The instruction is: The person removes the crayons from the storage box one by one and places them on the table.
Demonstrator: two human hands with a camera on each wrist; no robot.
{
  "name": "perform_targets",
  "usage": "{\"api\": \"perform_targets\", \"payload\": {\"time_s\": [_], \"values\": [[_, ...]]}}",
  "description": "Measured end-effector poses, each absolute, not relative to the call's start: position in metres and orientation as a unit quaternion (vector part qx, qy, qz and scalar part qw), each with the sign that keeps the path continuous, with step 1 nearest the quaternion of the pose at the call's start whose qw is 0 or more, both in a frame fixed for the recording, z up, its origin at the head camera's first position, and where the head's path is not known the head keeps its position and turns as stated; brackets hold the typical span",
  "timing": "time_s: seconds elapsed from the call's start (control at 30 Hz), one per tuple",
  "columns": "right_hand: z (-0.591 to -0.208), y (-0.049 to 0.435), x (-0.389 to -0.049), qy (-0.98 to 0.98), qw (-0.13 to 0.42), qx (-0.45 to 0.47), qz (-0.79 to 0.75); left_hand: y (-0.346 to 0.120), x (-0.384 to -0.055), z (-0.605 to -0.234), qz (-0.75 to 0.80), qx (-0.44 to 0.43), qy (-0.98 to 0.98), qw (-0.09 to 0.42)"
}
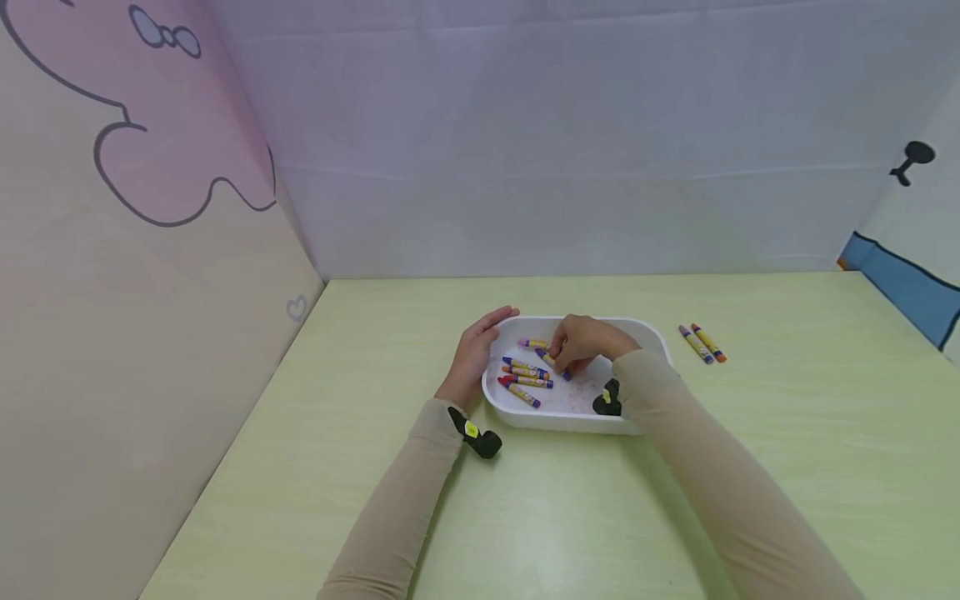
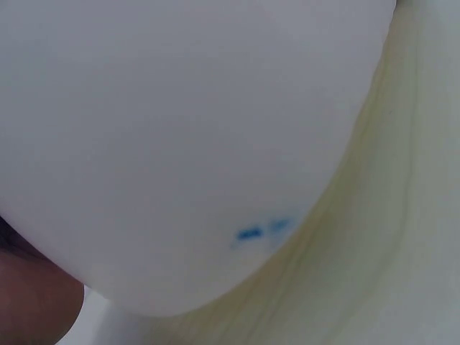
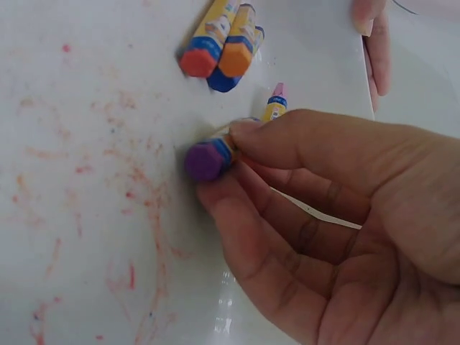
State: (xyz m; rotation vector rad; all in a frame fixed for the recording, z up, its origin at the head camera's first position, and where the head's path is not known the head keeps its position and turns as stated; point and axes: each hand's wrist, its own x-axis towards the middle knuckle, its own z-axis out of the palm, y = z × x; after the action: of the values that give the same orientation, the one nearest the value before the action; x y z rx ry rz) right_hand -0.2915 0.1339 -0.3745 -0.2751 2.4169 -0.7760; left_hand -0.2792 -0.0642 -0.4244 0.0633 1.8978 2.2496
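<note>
A white plastic tray (image 1: pixel 517 414) holds several paper-wrapped crayons. My left hand (image 1: pixel 471 354) grips its left rim; in the right wrist view the thumb is inside the rim and fingers are outside. Inside the tray, my right hand (image 1: pixel 588 340) pinches a purple crayon (image 3: pixel 207 162) between thumb and fingertips, its flat end facing the wrist camera. Just beyond that hand lies a pink crayon (image 1: pixel 532 342). Red crayons (image 1: pixel 519 392), an orange crayon (image 3: pixel 237 56) and a blue crayon (image 3: pixel 224 81) lie together toward the tray's left end.
On the pale wood-grain table (image 1: pixel 787 433), a mauve crayon (image 1: pixel 695 343) and an orange-tipped crayon (image 1: pixel 708 342) lie side by side right of the tray. Crayon smudges mark the tray floor. A white back wall (image 1: pixel 570 167) and a printed left wall (image 1: pixel 150 275) border the table.
</note>
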Motion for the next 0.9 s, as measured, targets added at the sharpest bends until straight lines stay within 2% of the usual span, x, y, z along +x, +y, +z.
{"api": "perform_targets", "payload": {"time_s": [0.47, 0.9], "values": [[-0.367, 0.146, -0.292, 0.900, 0.290, -0.142, -0.293, -0.063, -0.279, -0.426, 0.762, 0.024, 0.640, 0.099], [-0.337, 0.184, -0.283, 0.905, 0.240, -0.146, -0.319, -0.062, -0.279, -0.425, 0.770, 0.031, 0.631, 0.089]]}}
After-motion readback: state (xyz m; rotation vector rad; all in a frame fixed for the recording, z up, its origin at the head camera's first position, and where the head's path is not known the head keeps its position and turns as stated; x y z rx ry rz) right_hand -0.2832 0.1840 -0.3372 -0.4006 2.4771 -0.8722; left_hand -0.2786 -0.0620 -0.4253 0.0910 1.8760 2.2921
